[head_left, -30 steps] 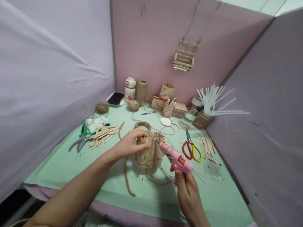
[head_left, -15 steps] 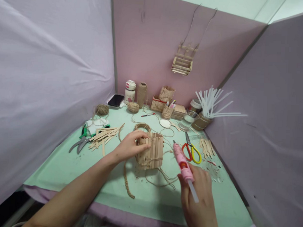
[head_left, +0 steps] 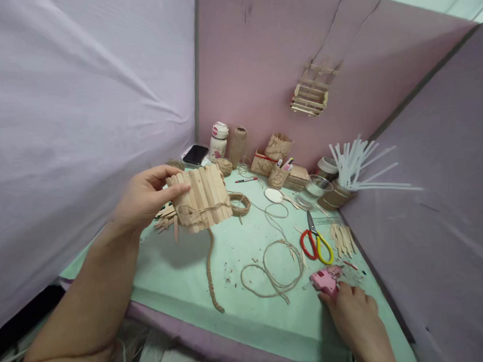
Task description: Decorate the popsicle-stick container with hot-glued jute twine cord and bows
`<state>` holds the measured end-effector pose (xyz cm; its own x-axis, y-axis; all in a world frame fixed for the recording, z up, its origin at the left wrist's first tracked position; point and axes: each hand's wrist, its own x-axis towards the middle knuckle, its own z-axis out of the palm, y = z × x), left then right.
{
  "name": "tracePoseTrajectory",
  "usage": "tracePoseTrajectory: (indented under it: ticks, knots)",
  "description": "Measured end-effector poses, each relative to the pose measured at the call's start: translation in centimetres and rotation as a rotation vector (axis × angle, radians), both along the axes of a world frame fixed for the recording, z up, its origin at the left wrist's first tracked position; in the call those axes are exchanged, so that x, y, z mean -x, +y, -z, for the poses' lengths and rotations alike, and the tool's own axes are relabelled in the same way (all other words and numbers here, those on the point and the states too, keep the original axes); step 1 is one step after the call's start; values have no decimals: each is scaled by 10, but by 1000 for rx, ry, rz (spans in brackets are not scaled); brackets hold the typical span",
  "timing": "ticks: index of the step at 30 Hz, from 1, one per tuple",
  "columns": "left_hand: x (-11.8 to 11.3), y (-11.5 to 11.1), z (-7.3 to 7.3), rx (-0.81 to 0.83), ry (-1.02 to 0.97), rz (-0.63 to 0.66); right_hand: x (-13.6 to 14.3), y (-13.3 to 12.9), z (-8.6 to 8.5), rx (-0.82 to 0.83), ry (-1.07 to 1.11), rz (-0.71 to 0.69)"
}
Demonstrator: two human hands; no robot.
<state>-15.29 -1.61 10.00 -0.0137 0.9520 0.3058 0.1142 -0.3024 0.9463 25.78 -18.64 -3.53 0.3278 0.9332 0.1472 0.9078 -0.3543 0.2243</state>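
Note:
My left hand (head_left: 146,193) grips the left edge of a craft-stick box (head_left: 203,198), thumb on its front face. The box is lifted and tilted above the table, with twine running across its lower part. At the right my right hand (head_left: 356,309) is closed around the handle end of a pink hot glue gun (head_left: 325,280), low over the table. Between the hands lies a loose loop of thin twine (head_left: 264,277). A braided cord (head_left: 211,275) stretches toward the front edge below the box.
Scissors (head_left: 317,242) with red and yellow handles lie beyond the glue gun, beside loose craft sticks (head_left: 342,240). Glue sticks (head_left: 353,164) fan out of a brown holder. A coil of cord (head_left: 240,203), a clear bowl (head_left: 315,190) and a phone (head_left: 195,154) are farther back.
My left hand has raised the craft-stick box and carried it left, tilting it. My right hand has moved right and lowered the glue gun, which now points differently. The view has shifted slightly.

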Motion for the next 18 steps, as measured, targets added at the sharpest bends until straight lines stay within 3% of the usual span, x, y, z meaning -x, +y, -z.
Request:
tracePoseTrajectory:
  ticks: [4,7,9,11,14,18]
  knots:
    - [26,-11,-1,-4,20,-77,32,24,-57,-146,121,-210]
    - [41,-20,0,20,46,-114,84,71,-98,-227,454,-416]
    - [48,-27,2,35,69,-140,127,114,-111,-144,681,-552]
    - [55,-32,6,57,119,-158,170,160,-110,-38,851,-631]
    - [65,-38,14,66,204,-191,223,217,-90,98,1020,-492]
    - [76,-43,26,73,276,-211,264,258,-55,58,1047,-399]
